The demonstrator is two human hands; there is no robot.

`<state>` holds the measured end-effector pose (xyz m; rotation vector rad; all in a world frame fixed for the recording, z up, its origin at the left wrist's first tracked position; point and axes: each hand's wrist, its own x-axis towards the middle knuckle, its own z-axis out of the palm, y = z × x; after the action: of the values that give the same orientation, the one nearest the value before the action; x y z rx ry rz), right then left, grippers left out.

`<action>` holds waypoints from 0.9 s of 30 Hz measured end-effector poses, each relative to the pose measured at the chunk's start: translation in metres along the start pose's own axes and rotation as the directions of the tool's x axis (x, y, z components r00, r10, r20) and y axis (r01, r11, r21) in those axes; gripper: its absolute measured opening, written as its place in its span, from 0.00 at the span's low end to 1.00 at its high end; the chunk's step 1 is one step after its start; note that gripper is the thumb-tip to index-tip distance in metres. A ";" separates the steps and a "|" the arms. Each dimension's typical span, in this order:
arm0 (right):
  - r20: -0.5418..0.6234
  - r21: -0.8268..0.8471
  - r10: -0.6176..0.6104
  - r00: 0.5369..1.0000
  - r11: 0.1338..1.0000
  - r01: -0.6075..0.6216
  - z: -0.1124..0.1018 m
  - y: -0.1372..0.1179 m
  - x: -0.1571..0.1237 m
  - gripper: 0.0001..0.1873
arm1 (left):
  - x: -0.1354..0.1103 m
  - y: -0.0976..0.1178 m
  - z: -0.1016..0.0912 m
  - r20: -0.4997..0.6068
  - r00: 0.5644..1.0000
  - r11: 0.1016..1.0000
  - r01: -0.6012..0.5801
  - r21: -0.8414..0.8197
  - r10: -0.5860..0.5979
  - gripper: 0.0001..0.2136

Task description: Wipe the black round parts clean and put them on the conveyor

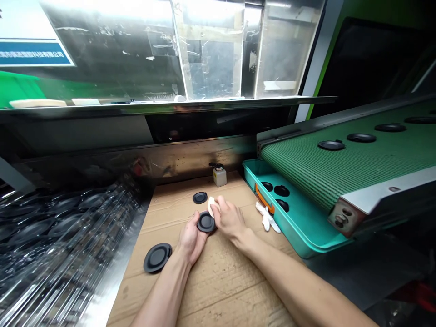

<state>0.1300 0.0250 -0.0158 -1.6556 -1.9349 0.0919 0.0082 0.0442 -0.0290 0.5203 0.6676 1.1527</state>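
Note:
My left hand [192,238] grips a round black lid-like disc [206,221] by its edge, above the cardboard sheet [218,281]. Closed round a pale, cream-coloured pad [212,206], my right hand [229,220] brings it against or very near the disc's right rim; contact is hard to tell. Another black disc [200,197] lies just beyond my hands on the cardboard. A larger-looking one [157,257] rests to the left of my left wrist. Behind them stands a small square bottle [220,176] with a dark top.
At right, a green conveyor belt [306,168] carries several black discs. Under its end sits a teal bin [306,236] with black discs and an orange handle [264,199]. A crumpled white glove or cloth [267,218] lies beside it. Clear plastic trays [68,254] of dark parts are at left.

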 end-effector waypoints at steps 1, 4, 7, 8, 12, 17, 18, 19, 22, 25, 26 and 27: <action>-0.004 0.004 -0.012 1.000 1.000 0.012 0.001 -0.002 0.000 0.13 | 0.000 0.000 0.000 -0.002 1.000 1.000 -0.002 -0.001 0.002 0.13; 0.012 0.003 -0.057 0.998 0.998 0.057 0.003 -0.002 0.001 0.13 | -0.001 0.001 0.000 0.010 1.000 1.000 0.006 -0.003 -0.006 0.13; -0.038 -0.005 0.065 0.997 0.998 -0.066 -0.002 0.013 0.007 0.13 | -0.004 0.003 0.002 0.017 0.999 0.999 0.026 0.042 -0.027 0.14; -0.063 0.003 0.108 0.992 0.994 -0.108 -0.005 0.020 0.008 0.14 | -0.005 0.003 0.004 0.013 0.999 0.998 0.032 0.060 -0.032 0.14; -0.094 0.014 0.195 0.976 0.981 -0.194 -0.009 0.044 0.011 0.14 | -0.013 0.003 0.009 0.013 1.000 0.986 -0.026 0.166 0.024 0.16; -0.021 -0.001 0.240 0.970 0.971 -0.240 -0.004 0.052 0.011 0.15 | -0.032 -0.006 0.023 0.121 0.908 0.780 -0.409 0.474 0.402 0.35; -0.010 0.001 0.248 0.969 0.969 -0.248 -0.003 0.052 0.011 0.16 | -0.036 -0.008 0.026 0.170 0.880 0.736 -0.466 0.490 0.444 0.37; -0.002 0.001 0.255 0.967 0.967 -0.255 -0.002 0.053 0.011 0.16 | -0.040 -0.010 0.029 0.217 0.856 0.701 -0.510 0.499 0.468 0.39; 0.013 -0.003 0.273 0.962 0.962 -0.273 -0.001 0.054 0.011 0.17 | -0.046 -0.014 0.032 0.350 0.779 0.502 -0.611 0.613 0.521 0.43; 0.008 -0.005 0.273 0.962 0.962 -0.273 0.000 0.057 0.012 0.17 | -0.046 -0.015 0.029 0.529 0.667 0.116 -0.672 0.732 0.525 0.49; 0.005 -0.004 0.271 0.963 0.963 -0.271 0.001 0.057 0.012 0.17 | -0.045 -0.015 0.027 0.580 0.632 0.010 -0.681 0.732 0.514 0.50; 0.003 -0.003 0.270 0.963 0.963 -0.270 0.002 0.058 0.012 0.17 | -0.044 -0.015 0.026 0.619 0.603 -0.065 -0.687 0.723 0.504 0.51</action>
<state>0.1797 0.0496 -0.0365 -1.9138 -1.7012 0.1981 0.0252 -0.0036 -0.0116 2.2164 1.0025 1.4027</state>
